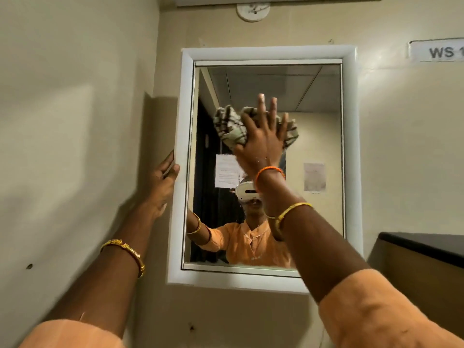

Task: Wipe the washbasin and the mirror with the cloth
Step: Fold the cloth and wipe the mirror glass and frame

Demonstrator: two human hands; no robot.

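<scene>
A white-framed mirror (319,136) hangs on the beige wall straight ahead. My right hand (263,139) presses a checked green-and-cream cloth (229,126) flat against the upper middle of the glass, fingers spread. My left hand (163,182) grips the left edge of the mirror frame (182,146) about halfway up. The glass reflects me, the cloth and a room behind. The washbasin is out of view.
A dark counter top (424,243) juts in at the right, below the mirror's height. A white label reading "WS 1" (438,52) is fixed to the wall at upper right. A round white fitting (253,10) sits above the mirror.
</scene>
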